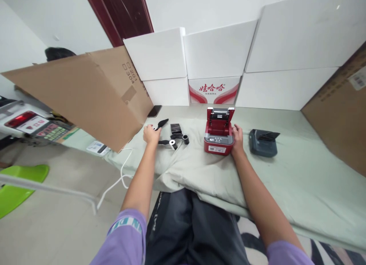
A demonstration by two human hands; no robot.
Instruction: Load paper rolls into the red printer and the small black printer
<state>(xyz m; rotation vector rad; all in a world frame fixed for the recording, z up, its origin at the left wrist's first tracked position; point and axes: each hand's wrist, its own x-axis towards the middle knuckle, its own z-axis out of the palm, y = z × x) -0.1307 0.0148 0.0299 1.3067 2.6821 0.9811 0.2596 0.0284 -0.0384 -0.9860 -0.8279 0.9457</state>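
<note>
On green cloth (198, 167), the left hand (151, 135) pinches a black strip (163, 122); the right hand (238, 139) lays loosely extended fingers against a red printer (219, 142).

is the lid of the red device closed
No, the lid of the red device stands raised at the back, with the right hand against the device's side.

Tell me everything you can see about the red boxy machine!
The red, boxy, plastic-looking machine stands upright on the pale green cloth, its red lid raised, a shiny bar across the lid's inside. A grey panel tops its front, above a white label. The right hand touches its right side.
</note>
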